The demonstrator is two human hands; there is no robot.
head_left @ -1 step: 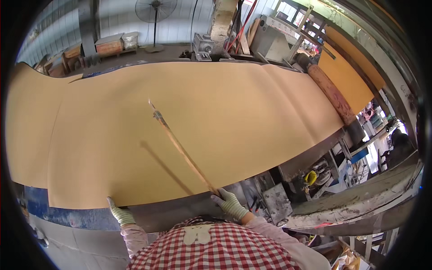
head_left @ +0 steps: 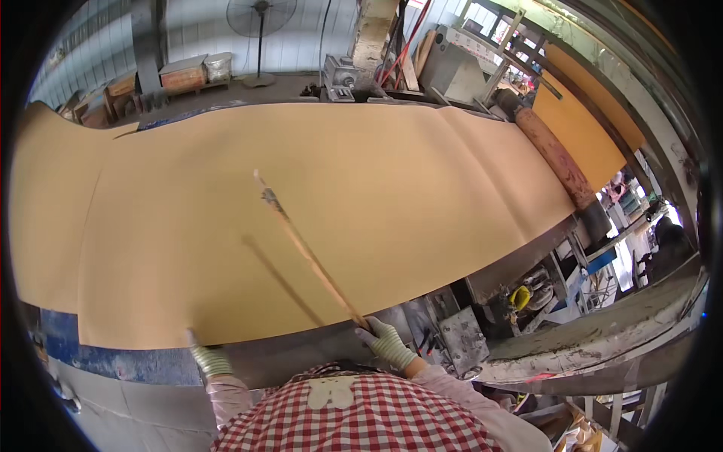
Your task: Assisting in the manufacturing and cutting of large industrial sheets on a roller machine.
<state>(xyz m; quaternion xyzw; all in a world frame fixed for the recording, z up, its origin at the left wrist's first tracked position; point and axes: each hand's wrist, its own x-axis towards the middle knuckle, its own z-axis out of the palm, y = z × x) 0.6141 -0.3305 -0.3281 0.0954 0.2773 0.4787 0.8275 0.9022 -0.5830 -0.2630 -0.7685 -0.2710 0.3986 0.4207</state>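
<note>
A wide tan sheet [head_left: 376, 203] of smooth material lies across the bench. My right hand [head_left: 390, 343], in a striped light-green and white glove, is closed round the lower end of a long wooden stick [head_left: 312, 260]. A thin pale tip, like a blade, is bound to the stick's far end, which slants up and left over the sheet and casts a shadow on it. At the sheet's near edge, my left hand [head_left: 209, 359], gloved alike, pinches the edge with one digit on top. Its other fingers are mostly hidden.
A worn reddish roller [head_left: 553, 154] stands at the sheet's right end, with an orange-yellow sheet [head_left: 576, 124] hanging behind it. A motor [head_left: 340, 77] and a standing fan [head_left: 260, 45] are beyond the bench. Metal machine parts and a yellow object [head_left: 520, 297] lie at near right.
The stick's far tip has shifted slightly right and down, its shadow with it. My left hand has slid a little to the right along the sheet's near edge.
</note>
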